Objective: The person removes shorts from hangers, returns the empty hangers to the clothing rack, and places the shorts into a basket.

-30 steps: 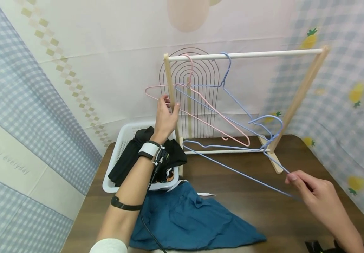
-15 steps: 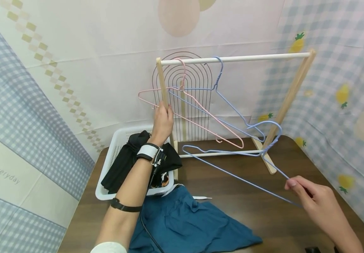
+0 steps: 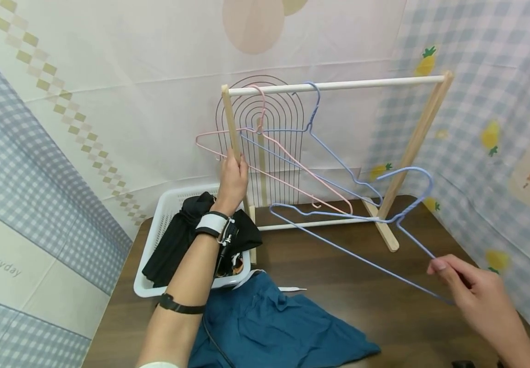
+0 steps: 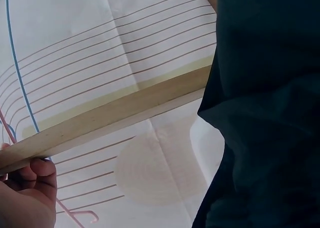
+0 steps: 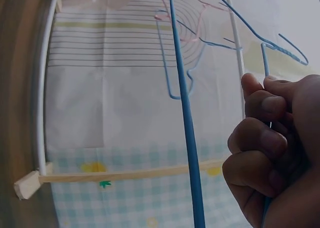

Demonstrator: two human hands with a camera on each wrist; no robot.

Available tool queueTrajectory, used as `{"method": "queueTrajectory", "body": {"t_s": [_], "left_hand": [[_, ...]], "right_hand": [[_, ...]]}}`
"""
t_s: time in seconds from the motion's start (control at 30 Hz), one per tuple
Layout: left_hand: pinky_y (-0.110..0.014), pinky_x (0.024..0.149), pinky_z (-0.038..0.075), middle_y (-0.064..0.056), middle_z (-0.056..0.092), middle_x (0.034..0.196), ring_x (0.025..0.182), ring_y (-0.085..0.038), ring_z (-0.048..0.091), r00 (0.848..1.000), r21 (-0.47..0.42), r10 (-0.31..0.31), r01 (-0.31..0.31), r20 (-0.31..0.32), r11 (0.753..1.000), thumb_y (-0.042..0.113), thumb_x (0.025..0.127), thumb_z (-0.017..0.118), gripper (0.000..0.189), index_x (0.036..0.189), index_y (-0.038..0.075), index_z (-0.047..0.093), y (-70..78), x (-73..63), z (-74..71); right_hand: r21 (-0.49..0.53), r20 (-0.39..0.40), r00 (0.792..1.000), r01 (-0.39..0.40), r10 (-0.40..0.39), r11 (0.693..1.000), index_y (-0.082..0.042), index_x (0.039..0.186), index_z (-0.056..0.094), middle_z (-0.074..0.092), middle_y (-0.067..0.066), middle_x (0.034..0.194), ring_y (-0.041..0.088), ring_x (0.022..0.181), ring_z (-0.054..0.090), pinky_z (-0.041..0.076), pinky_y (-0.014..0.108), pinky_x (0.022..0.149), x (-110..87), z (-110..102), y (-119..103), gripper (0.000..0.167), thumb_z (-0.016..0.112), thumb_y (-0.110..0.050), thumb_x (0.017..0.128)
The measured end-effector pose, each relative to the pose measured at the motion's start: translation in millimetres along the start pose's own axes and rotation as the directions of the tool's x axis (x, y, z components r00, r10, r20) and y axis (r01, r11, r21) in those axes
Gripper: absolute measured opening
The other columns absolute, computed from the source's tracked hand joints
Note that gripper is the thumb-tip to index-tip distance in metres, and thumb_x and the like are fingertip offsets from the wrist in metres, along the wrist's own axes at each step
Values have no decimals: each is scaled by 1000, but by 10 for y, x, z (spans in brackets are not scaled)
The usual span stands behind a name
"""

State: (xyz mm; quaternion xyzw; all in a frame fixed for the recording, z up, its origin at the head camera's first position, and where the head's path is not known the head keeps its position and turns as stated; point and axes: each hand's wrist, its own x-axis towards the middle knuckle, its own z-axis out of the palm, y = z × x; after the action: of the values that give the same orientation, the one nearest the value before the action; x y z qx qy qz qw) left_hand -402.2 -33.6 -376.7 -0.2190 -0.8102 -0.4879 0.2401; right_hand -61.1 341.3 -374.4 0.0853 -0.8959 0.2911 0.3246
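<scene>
My left hand (image 3: 234,181) grips the left wooden post (image 3: 229,117) of a small clothes rack; the left wrist view shows its curled fingers against that post (image 4: 115,115). My right hand (image 3: 472,286) holds a blue hanger (image 3: 416,204) by one sloping shoulder, fingers curled round the wire in the right wrist view. The hanger's hook points up and its far end reaches left, in front of the rack. From the white top bar (image 3: 361,84) hang a pink hanger (image 3: 263,102) and another blue hanger (image 3: 313,115), both bare.
A white basket (image 3: 147,266) with black clothing (image 3: 177,240) stands left of the rack. A teal garment (image 3: 283,327) lies on the brown table (image 3: 338,286) at the front. Behind the rack hangs a patterned cloth backdrop (image 3: 154,128).
My left hand has gone from a loose hold with the thumb apart to a firmer grip slightly lower on the post. The right hand and its blue hanger have shifted right relative to the rack.
</scene>
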Motion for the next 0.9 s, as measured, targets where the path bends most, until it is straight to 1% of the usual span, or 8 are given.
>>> {"method": "queueTrajectory", "body": {"t_s": [0.13, 0.33, 0.37, 0.43, 0.53, 0.57, 0.67, 0.9], "left_hand": [[-34, 55, 39, -9, 46, 80, 62, -22, 45, 1000, -13, -11, 11, 4, 1000, 13, 114, 41, 21, 118, -5, 50, 5, 2, -1], [-36, 59, 40, -10, 47, 81, 65, -24, 47, 1000, -21, -23, 23, 1, 1000, 11, 113, 42, 19, 117, -5, 51, 23, 12, -15], [-36, 60, 41, -11, 47, 83, 67, -25, 47, 1000, -21, -30, 30, 3, 999, 11, 114, 42, 19, 117, -5, 51, 24, 7, -10], [-36, 62, 41, -12, 47, 85, 70, -25, 48, 999, -17, -36, 36, 4, 999, 12, 114, 42, 20, 119, -5, 51, 29, 1, 2], [-35, 63, 41, -11, 47, 87, 71, -25, 48, 999, -17, -43, 43, 11, 999, 13, 114, 41, 22, 122, -5, 50, 42, -5, 14], [-35, 62, 41, -11, 47, 86, 70, -24, 48, 999, -19, -44, 44, 14, 999, 14, 114, 41, 23, 122, -5, 50, 45, -8, 13], [-36, 60, 41, -11, 48, 83, 67, -24, 47, 999, -21, -45, 45, 11, 999, 14, 114, 41, 23, 122, -5, 51, 45, -16, 7], [-36, 60, 41, -11, 48, 84, 67, -24, 48, 999, -20, -43, 44, 10, 999, 14, 114, 41, 21, 120, -3, 50, 22, -13, -1]], "right_hand": [[16, -61, 996, 64, -63, 998, -8, 88, 73, 61, -28, 82, -9, 62, 45, 37, 10, 57, 82, -63, -13, 24, 62, 8, 102], [7, -112, 991, 70, -69, 997, 3, 91, 73, 63, -35, 94, -13, 75, 53, 41, 2, 73, 236, -208, -92, 17, 61, 5, 103], [8, -119, 991, 67, -66, 998, 0, 91, 74, 62, -36, 93, -14, 72, 51, 40, 2, 70, 259, -240, -105, 18, 61, 5, 104], [23, -143, 988, 55, -51, 998, -9, 91, 73, 59, -33, 83, -12, 61, 46, 36, 4, 59, 314, -306, -126, 23, 60, 3, 105], [60, -181, 983, 14, -3, 998, -28, 92, 69, 49, -24, 69, -7, 50, 36, 26, 13, 46, 417, -398, -123, 34, 58, 0, 107], [67, -192, 981, 1, 12, 998, -34, 91, 67, 45, -22, 65, -3, 47, 29, 21, 18, 43, 454, -423, -114, 37, 58, -2, 108], [79, -219, 975, -23, 39, 997, -39, 90, 65, 43, -20, 65, -1, 49, 29, 19, 21, 44, 560, -476, -61, 39, 57, -6, 109], [8, -200, 977, -72, 72, 997, -43, 90, 60, 38, -16, 64, -1, 51, 28, 20, 23, 46, 751, -581, 24, 39, 55, -11, 111]]}}
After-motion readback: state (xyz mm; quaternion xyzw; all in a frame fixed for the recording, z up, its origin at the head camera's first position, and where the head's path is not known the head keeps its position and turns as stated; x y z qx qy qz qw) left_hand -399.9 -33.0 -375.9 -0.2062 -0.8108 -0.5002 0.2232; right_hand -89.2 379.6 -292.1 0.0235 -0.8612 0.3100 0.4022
